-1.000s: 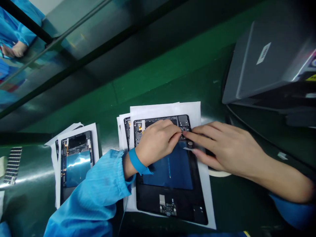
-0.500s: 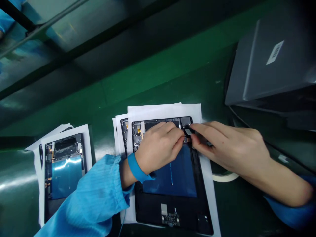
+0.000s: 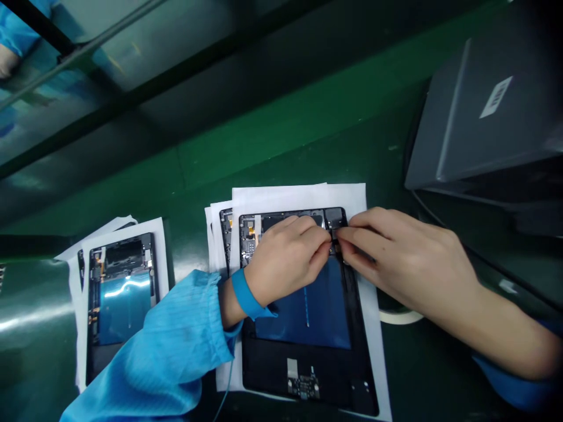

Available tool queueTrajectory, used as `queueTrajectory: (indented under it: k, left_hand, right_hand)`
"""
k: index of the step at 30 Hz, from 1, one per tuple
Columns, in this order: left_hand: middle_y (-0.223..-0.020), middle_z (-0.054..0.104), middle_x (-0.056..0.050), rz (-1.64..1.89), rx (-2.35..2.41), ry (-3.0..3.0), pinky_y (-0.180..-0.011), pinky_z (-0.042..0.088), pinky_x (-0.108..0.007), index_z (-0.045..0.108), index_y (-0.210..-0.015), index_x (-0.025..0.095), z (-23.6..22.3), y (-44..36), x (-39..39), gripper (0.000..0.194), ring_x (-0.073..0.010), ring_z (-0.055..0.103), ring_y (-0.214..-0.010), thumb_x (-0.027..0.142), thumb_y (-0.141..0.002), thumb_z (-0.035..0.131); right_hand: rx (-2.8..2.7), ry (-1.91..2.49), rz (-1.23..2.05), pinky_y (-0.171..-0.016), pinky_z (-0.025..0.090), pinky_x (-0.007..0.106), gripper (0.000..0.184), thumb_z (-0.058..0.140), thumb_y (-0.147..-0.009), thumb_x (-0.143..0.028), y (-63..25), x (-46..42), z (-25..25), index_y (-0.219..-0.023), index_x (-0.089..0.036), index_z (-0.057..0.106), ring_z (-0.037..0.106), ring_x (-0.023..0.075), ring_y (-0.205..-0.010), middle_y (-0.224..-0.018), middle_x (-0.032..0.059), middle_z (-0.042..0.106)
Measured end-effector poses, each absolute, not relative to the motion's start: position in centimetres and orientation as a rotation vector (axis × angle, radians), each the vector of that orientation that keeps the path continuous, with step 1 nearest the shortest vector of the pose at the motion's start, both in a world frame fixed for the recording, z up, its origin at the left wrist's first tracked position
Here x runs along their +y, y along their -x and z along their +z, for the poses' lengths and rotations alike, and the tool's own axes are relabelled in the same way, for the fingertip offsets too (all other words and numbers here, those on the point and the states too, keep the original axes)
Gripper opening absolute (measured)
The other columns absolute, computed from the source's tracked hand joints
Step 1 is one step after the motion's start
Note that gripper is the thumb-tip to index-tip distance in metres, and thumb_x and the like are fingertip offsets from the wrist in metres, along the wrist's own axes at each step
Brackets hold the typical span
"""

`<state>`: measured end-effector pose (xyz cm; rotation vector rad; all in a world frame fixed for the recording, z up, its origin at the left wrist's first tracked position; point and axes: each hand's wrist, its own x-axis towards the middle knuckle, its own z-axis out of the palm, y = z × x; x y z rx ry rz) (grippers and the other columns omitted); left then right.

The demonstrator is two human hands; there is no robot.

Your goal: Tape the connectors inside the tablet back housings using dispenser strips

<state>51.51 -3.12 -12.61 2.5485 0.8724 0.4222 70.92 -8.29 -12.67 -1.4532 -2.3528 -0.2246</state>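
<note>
An opened tablet lies on white sheets, its blue battery and circuit boards exposed. Over its upper part, my left hand is closed, thumb and forefinger pinched near the top right corner; whatever they hold is hidden. A blue wrist strap circles that wrist. Close beside, my right hand comes in from the right with thumb and fingers drawn together over small dark parts by the tablet's right edge. I cannot make out what is between its fingertips.
Further left, another opened tablet rests on white sheets. A second device edge shows under the middle stack. A roll of tape lies right of it. A large grey case with a cable stands at upper right.
The right fingers have closed in over the small black part with a pale rectangle, which was visible between them before. The left hand keeps its pinch. The view has shifted slightly.
</note>
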Motion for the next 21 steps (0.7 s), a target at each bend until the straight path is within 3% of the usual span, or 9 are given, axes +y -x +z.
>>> queueTrajectory:
  k: [5, 8, 11, 15, 18, 21]
  left_hand:
    - [-0.087, 0.067, -0.004, 0.368, 0.885, -2.495, -0.080, 0.052, -0.031, 0.068, -0.090, 0.016, -11.7, -51.2, -3.2, 0.013, -0.0181, 0.063, -0.083, 0.022, -0.098, 0.059]
    - [-0.096, 0.070, -0.006, 0.398, 1.047, -2.518, -0.087, 0.052, -0.034, 0.069, -0.099, 0.016, -9.8, -48.9, -2.0, 0.014, -0.0202, 0.064, -0.093, 0.027, -0.099, 0.061]
    - [-0.112, 0.069, -0.012, 0.333, 1.494, -2.526, -0.097, 0.047, -0.044, 0.069, -0.106, 0.013, -8.0, -45.9, 0.1, 0.021, -0.0267, 0.061, -0.106, 0.030, -0.097, 0.062]
    - [-0.117, 0.069, -0.011, 0.114, 1.617, -2.463, -0.102, 0.040, -0.049, 0.070, -0.088, 0.015, -7.1, -44.0, 1.3, 0.010, -0.0317, 0.057, -0.117, 0.018, -0.092, 0.062]
    - [-0.100, 0.070, -0.008, 0.252, 1.628, -2.360, -0.093, 0.043, -0.041, 0.065, -0.087, 0.016, -7.1, -44.5, 0.3, 0.015, -0.0258, 0.061, -0.102, 0.016, -0.095, 0.053]
    - [-0.079, 0.063, -0.001, 0.488, 1.631, -2.055, -0.075, 0.046, -0.031, 0.059, -0.097, 0.018, -6.9, -45.7, -1.3, 0.021, -0.0184, 0.060, -0.077, 0.027, -0.103, 0.042]
  right_hand:
    - [-2.481, 1.318, -0.230, -0.060, 0.037, 0.031, 0.028, 0.049, -0.099, -0.020, -71.0, -8.4, -12.4, -0.082, -0.017, 0.070, 0.052, 0.0151, -0.069, -0.083, 0.0045, 0.063]
    - [-2.528, 1.330, -0.309, -0.065, 0.038, 0.034, 0.027, 0.046, -0.100, -0.021, -70.9, -9.6, -12.5, -0.099, -0.014, 0.072, 0.053, 0.0191, -0.075, -0.089, 0.0069, 0.065]
    - [-2.458, 1.388, -0.345, -0.070, 0.040, 0.037, 0.032, 0.047, -0.099, -0.026, -70.8, -11.1, -12.9, -0.121, -0.012, 0.067, 0.055, 0.0234, -0.082, -0.104, 0.0107, 0.067]
    - [-2.374, 1.357, -0.267, -0.096, 0.043, 0.047, 0.036, 0.045, -0.101, -0.031, -71.0, -12.1, -13.8, -0.127, -0.011, 0.061, 0.059, 0.0273, -0.095, -0.108, 0.0128, 0.068]
    - [-2.360, 1.325, -0.213, -0.105, 0.041, 0.052, 0.038, 0.044, -0.101, -0.029, -70.8, -12.0, -14.8, -0.129, -0.009, 0.059, 0.060, 0.0278, -0.097, -0.110, 0.0138, 0.069]
    - [-2.342, 1.313, -0.173, -0.107, 0.039, 0.052, 0.038, 0.043, -0.101, -0.029, -70.1, -11.8, -15.4, -0.131, -0.011, 0.059, 0.062, 0.0272, -0.098, -0.112, 0.0131, 0.069]
